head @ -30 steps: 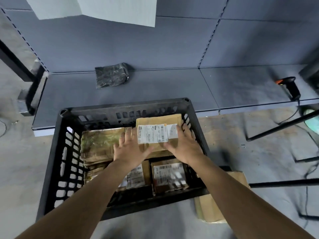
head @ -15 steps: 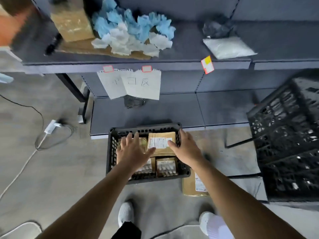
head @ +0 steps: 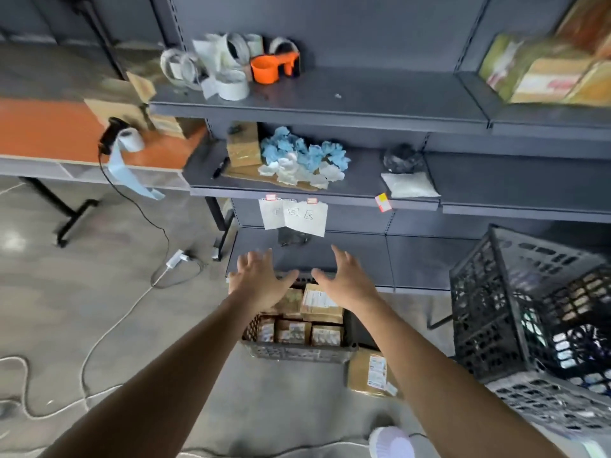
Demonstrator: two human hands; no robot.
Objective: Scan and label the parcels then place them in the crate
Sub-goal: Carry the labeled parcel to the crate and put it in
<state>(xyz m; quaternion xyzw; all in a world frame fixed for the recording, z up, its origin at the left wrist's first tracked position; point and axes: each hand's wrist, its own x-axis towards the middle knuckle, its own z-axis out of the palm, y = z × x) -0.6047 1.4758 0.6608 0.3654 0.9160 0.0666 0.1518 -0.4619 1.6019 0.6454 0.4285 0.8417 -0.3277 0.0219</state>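
A black crate [head: 297,351] stands on the floor below me, filled with several brown labelled parcels. The top parcel [head: 322,304], with a white label, lies at the crate's back right. My left hand [head: 259,279] and my right hand [head: 347,280] hover above the crate's far end, fingers spread, holding nothing. Another brown parcel [head: 372,375] with a label lies on the floor just right of the crate. A black scanner [head: 110,137] and a roll of labels [head: 130,140] sit on the orange table at the left.
Grey shelving [head: 330,104] rises ahead with tape rolls, an orange dispenser [head: 271,69], blue and white wads and bags. Stacked black crates [head: 529,302] stand at the right. Cables [head: 109,325] trail over the floor at the left. Boxes [head: 545,71] fill the top right shelf.
Both hands have let go of the top parcel and lifted off the crate. The view has risen and pulled back, so the crate looks smaller and the upper shelves show.
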